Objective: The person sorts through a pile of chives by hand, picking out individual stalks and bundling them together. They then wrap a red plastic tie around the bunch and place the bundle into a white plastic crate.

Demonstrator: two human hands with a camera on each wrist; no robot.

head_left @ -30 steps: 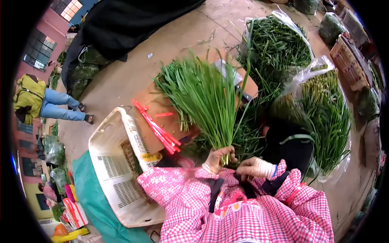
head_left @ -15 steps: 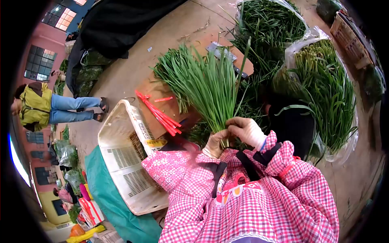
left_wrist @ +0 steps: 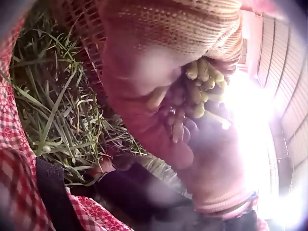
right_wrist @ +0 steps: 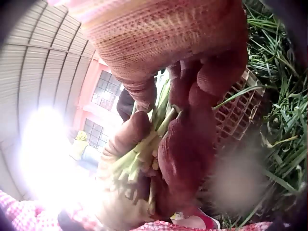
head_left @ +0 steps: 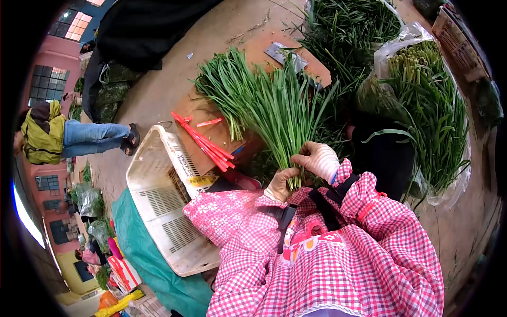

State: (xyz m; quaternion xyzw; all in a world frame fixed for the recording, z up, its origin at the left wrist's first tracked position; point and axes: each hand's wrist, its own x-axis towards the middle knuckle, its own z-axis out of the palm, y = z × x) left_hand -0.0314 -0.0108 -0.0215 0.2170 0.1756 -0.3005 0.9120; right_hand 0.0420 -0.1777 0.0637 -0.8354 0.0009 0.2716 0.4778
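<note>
Both hands, in pale knitted gloves, are at the stem ends of a bunch of long-leaved greens (head_left: 288,111), its leaves fanning away from the body. My left hand (head_left: 281,185) grips the stems low down. Just above it, my right hand (head_left: 319,158) has its thumb and fingers curled in on the stems. Cut pale stem ends (left_wrist: 204,79) stick out of the grip in the left wrist view. More greens (head_left: 224,87) lie on the brown board (head_left: 195,105), beside a bundle of red strips (head_left: 203,145). A broad-bladed knife (head_left: 285,55) rests at the board's far end.
A white plastic crate (head_left: 158,195) stands at the left, against a green sheet (head_left: 140,238). Large plastic bags of greens (head_left: 428,105) stand at the right. Loose leaves (right_wrist: 284,110) lie below the hands. A person in a yellow-green jacket (head_left: 42,132) stands at the far left.
The right hand has come from beside the left hand up onto the stems. The bunch's stem ends have shifted slightly up in view. The person at the far left appears nearer the crate than at first.
</note>
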